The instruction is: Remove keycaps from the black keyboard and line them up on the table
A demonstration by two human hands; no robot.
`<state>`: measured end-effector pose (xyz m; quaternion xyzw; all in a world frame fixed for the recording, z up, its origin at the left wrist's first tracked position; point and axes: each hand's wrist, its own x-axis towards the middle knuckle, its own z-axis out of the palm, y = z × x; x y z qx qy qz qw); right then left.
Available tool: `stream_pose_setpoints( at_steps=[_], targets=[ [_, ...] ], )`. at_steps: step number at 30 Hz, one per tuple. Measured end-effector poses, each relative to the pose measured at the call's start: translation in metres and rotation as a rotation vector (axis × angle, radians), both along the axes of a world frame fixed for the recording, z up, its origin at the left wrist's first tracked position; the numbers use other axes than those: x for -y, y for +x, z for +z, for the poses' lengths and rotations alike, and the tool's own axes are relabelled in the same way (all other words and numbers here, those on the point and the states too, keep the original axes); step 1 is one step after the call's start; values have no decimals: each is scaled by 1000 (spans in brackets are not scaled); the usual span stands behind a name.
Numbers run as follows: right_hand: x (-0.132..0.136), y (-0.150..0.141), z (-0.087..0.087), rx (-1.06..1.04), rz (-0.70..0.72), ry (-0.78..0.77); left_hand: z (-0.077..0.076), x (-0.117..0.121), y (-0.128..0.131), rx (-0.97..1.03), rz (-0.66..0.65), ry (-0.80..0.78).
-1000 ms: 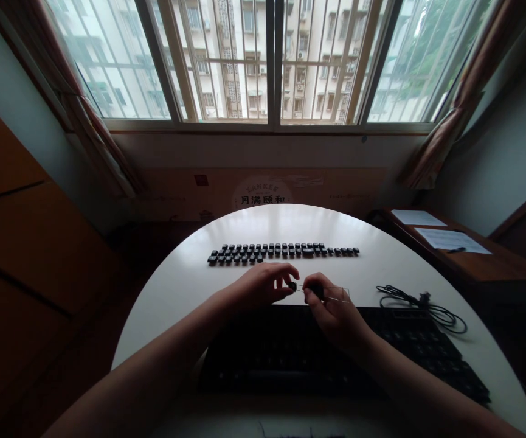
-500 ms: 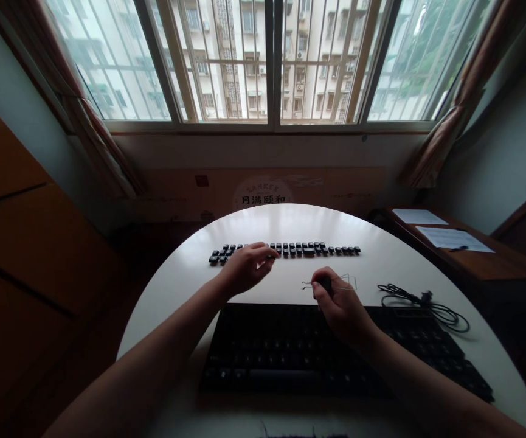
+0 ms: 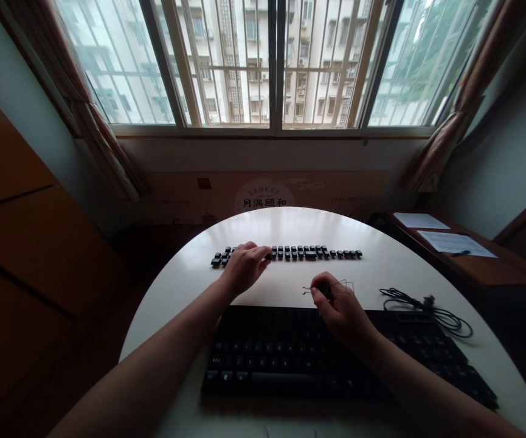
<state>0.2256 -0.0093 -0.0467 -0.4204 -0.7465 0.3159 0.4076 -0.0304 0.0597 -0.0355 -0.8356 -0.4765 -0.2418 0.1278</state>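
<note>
Reaching over the table, my left hand (image 3: pixel 244 267) has its thumb and fingers pinched on a small black keycap (image 3: pixel 268 257), at the front of the loose keycap rows (image 3: pixel 308 252). The hand hides part of those rows. My right hand (image 3: pixel 338 307) is closed around the dark handle of a wire keycap puller (image 3: pixel 325 288). Its thin hooked wire ends point left and its wire loops stick out to the right. Below both hands lies a black keyboard (image 3: pixel 281 365), partly covered by my right hand and forearm; its upper key area looks bare and dark.
A coiled black cable (image 3: pixel 445 316) lies on the round white table (image 3: pixel 166 328) at the keyboard's upper right. Beyond the table's right edge, a brown side table (image 3: pixel 486 267) holds paper sheets (image 3: pixel 456 242) and a pen. A barred window is ahead.
My left hand has shifted slightly left and brought the keycap to the loose rows. The right hand keeps its hold on the puller. The whole view has tilted slightly.
</note>
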Motion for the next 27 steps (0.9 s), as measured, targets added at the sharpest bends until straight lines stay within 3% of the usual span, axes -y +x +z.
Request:
stream_pose_setpoints(
  at_steps=[7,27],
  targets=[
    [1,-3,3,16,13,9,-8,-6,2,-140,-101,-37],
    [2,-3,4,36,21,28,-10,-9,-4,-95,-42,-87]
  ],
)
